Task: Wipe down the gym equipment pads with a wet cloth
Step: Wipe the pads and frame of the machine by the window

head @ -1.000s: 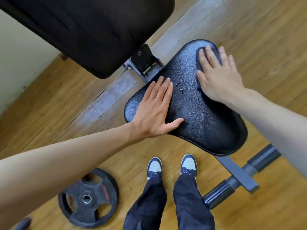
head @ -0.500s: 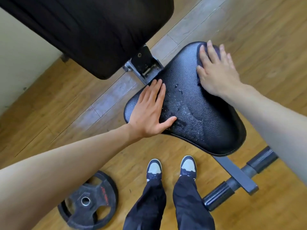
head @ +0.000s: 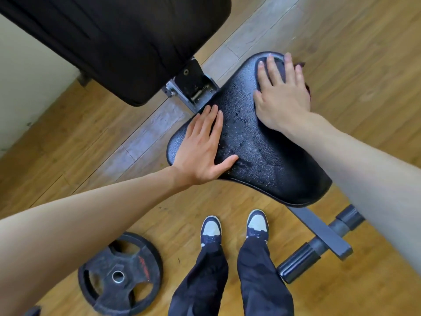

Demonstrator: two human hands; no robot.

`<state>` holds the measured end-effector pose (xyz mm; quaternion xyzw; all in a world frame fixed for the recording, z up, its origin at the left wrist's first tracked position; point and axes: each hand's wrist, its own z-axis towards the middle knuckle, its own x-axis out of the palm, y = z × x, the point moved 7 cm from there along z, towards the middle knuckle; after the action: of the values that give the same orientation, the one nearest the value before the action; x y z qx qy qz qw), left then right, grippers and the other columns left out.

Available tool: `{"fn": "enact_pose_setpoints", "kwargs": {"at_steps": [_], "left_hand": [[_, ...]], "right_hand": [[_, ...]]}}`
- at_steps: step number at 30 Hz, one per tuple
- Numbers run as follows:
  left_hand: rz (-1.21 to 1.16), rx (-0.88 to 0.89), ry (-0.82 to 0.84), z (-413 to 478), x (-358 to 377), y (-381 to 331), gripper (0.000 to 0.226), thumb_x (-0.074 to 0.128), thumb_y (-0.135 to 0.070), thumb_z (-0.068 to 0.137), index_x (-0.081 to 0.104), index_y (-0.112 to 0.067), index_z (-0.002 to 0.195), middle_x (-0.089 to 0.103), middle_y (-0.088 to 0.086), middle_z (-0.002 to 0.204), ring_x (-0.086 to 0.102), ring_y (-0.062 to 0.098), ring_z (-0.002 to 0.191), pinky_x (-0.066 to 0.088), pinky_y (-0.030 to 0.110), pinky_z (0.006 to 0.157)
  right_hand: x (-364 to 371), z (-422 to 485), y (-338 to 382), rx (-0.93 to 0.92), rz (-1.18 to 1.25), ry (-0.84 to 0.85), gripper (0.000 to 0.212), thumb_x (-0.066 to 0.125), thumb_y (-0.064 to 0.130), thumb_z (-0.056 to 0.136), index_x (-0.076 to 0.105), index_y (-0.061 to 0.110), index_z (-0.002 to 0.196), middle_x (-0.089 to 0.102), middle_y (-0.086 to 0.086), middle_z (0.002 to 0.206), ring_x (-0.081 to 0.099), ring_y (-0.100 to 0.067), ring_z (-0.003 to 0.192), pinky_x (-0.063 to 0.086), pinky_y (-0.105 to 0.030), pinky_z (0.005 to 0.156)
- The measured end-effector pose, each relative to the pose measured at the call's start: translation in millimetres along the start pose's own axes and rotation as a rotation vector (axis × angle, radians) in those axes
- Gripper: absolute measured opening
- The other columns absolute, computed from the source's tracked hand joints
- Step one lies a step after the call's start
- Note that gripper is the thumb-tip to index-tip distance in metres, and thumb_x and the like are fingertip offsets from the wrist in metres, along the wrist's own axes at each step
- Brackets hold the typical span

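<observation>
Left grip (head: 200, 151) flat on seat pad (head: 262, 160); right grip (head: 282, 96) flat on cloth (head: 279, 65); backrest (head: 114, 42) beside.

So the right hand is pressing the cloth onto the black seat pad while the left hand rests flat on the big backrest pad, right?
Not quite. The left hand lies flat on the seat pad too, not on the backrest pad, as the head view shows. The rest holds: the right hand presses the cloth onto the seat pad.
</observation>
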<state>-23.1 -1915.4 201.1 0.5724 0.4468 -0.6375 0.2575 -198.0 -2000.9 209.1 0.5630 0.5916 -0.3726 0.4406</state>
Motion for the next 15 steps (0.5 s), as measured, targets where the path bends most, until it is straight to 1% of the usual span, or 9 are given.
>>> {"fn": "enact_pose_setpoints", "kwargs": {"at_steps": [2,4,6,8,10,13,15], "left_hand": [[-0.014,0.008,-0.01,-1,1,-1,0.099,0.039,-0.069,0.095,0.025,0.006,0.158,0.023,0.027,0.165,0.018,0.041,0.156,0.017,0.054,0.126],[-0.022,0.017,-0.025,-2,1,-1,0.098,0.04,-0.068,0.095,0.027,0.006,0.157,0.025,0.028,0.164,0.019,0.042,0.155,0.02,0.055,0.125],[-0.021,0.025,-0.03,-1,0,0,0.099,0.041,-0.068,0.095,0.027,0.006,0.157,0.025,0.028,0.164,0.019,0.041,0.155,0.019,0.054,0.125],[-0.014,0.023,-0.024,-1,0,0,0.1,0.04,-0.069,0.094,0.025,0.006,0.158,0.023,0.027,0.165,0.017,0.04,0.156,0.015,0.052,0.127],[-0.01,0.02,-0.016,0,1,0,0.1,0.039,-0.07,0.094,0.024,0.005,0.159,0.023,0.026,0.166,0.015,0.04,0.157,0.012,0.05,0.128],[-0.005,0.008,-0.015,-1,0,1,0.101,0.038,-0.071,0.094,0.024,0.005,0.159,0.023,0.026,0.166,0.016,0.039,0.157,0.011,0.049,0.128],[-0.014,0.015,-0.023,-1,0,1,0.1,0.039,-0.07,0.094,0.026,0.006,0.158,0.024,0.027,0.165,0.017,0.039,0.156,0.012,0.049,0.128]], "right_hand": [[4,-19,29,-0.131,-0.043,-0.03,0.064,0.02,0.04,0.106,0.009,0.015,0.164,0.006,-0.006,0.172,0.0,-0.036,0.158,0.001,-0.05,0.128],[10,-68,41,-0.261,-0.072,-0.094,0.063,0.021,0.039,0.105,0.022,0.013,0.162,0.022,-0.009,0.169,0.016,-0.036,0.156,0.012,-0.051,0.127],[12,-109,31,-0.31,-0.079,-0.123,0.061,0.025,0.037,0.105,0.03,0.012,0.16,0.029,-0.009,0.167,0.025,-0.035,0.154,0.019,-0.051,0.125],[11,-110,15,-0.29,-0.096,-0.081,0.061,0.024,0.037,0.105,0.032,0.013,0.159,0.031,-0.009,0.166,0.028,-0.034,0.153,0.02,-0.05,0.125],[4,-75,9,-0.22,-0.08,-0.083,0.065,0.02,0.039,0.102,0.029,0.014,0.161,0.028,-0.008,0.167,0.024,-0.034,0.154,0.016,-0.05,0.125],[-1,-6,19,-0.063,-0.057,-0.042,0.064,0.017,0.041,0.105,0.011,0.018,0.164,0.008,-0.004,0.172,0.004,-0.032,0.158,0.003,-0.049,0.127],[2,8,29,-0.046,-0.047,-0.029,0.064,0.02,0.041,0.107,0.006,0.018,0.165,0.003,-0.003,0.173,-0.001,-0.033,0.158,0.001,-0.049,0.127]]}}
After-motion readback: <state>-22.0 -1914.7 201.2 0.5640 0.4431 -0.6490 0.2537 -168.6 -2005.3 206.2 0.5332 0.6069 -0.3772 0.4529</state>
